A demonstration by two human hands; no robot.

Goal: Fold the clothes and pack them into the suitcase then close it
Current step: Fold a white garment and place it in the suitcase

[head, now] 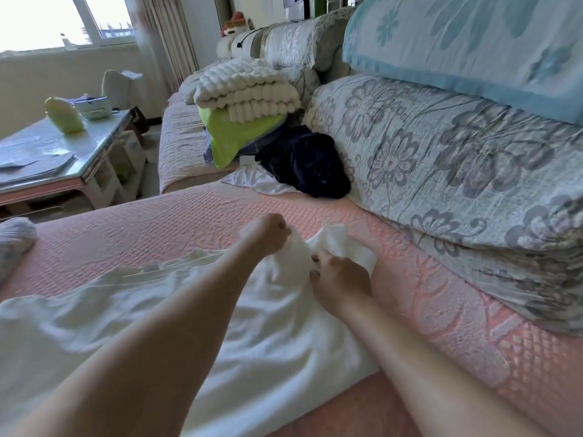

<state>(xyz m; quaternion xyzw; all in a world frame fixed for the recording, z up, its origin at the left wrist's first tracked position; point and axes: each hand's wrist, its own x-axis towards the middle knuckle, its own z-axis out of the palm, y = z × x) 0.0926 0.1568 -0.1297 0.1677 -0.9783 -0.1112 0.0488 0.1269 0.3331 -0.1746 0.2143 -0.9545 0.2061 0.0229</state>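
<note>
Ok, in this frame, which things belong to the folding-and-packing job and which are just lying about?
Job: white garment, gripped by left hand and right hand; dark navy garment on the sofa. No suitcase in view.
Lying about: fluffy white blanket, floral quilt, coffee table.

Both hands pinch a white garment (258, 326) spread on the pink sofa (157, 228), left hand (268, 231) at 12 o'clock of right hand (340, 279), dark clothes (306, 165) beyond at 12.

Daylit window (47, 17), glass table (63, 146), pink sofa (157, 222), floral cushions (441, 159).
</note>
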